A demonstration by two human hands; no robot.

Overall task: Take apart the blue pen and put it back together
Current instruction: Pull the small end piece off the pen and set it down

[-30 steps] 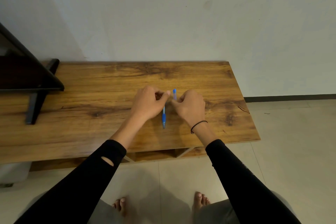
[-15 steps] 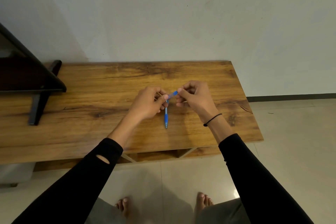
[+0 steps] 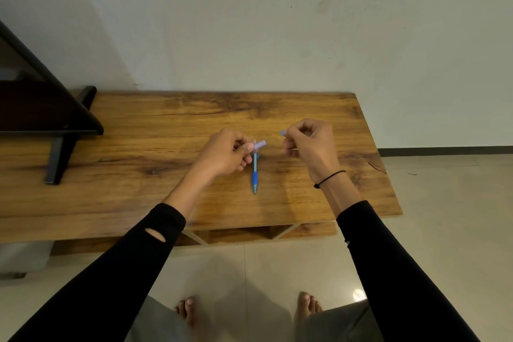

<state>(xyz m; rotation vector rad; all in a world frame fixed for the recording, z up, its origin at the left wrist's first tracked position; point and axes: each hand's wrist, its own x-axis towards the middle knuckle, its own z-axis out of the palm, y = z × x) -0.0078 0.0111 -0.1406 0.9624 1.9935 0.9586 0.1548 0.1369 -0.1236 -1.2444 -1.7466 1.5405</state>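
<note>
Head view. Pale plaster wall (image 3: pixel 277 22) behind; below it, your low wooden table (image 3: pixel 138 175) with an open shelf (image 3: pixel 238 234) under the top, whose contents cannot be made out. At the left edge of the table stands a dark angled stand (image 3: pixel 61 130); tiled floor (image 3: pixel 444 230) to the right.

Pen barrel (image 3: pixel 254 172): lies flat on the tabletop between your two hands, long axis running toward and away from you, blue grip and tip end pointing at you, far end pointing at the wall and passing just beside your left fingertips.

Left hand (image 3: pixel 226 154): fingers curled closed, thumb and forefinger pinching a short pale lilac-blue piece (image 3: pixel 260 144) that sticks out to the right, tilted slightly upward, just above the far end of the barrel. Whether it touches the barrel cannot be told.

Right hand (image 3: pixel 308 144): fingers curled closed, pinching a small blue part (image 3: pixel 282 133), of which only the end shows at the fingertips, pointing left. It is held apart from the lilac-blue piece, with a clear gap between them. A thin black band (image 3: pixel 330 178) circles that wrist.

Both forearms wear black sleeves (image 3: pixel 388 258); your bare feet (image 3: pixel 305 305) show on the floor below.
</note>
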